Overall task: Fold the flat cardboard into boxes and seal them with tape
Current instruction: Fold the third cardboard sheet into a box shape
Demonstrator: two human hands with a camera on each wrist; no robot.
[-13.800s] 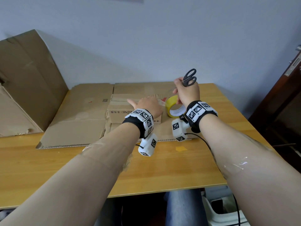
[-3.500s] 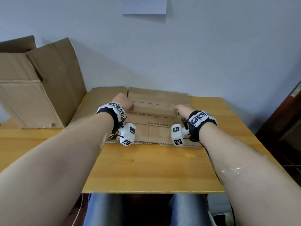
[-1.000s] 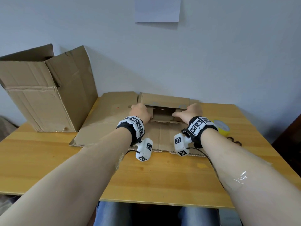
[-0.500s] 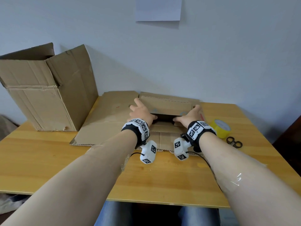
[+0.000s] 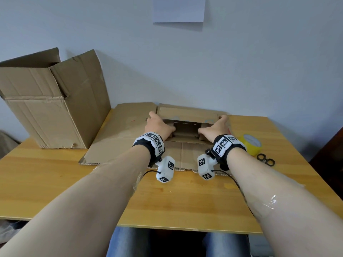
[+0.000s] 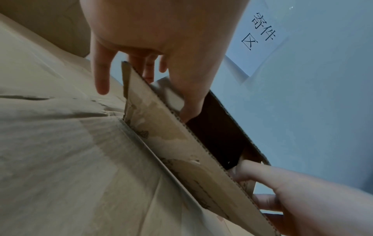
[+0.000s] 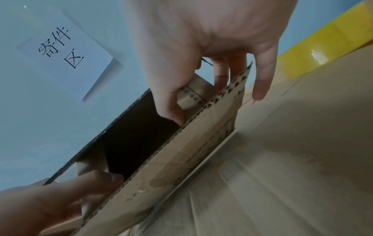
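Wooden worktop carries big open carton far left, flat cardboard sheet under small half-opened box mid-back, left hand and right hand pinching its end flaps, yellow tape roll and scissors right.

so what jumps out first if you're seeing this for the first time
Both hands, left hand and right hand, grip the ends of a small cardboard box mid-table, thumbs inside its open top. A large open carton stands far left, and a yellow tape roll lies right, beside black scissors.
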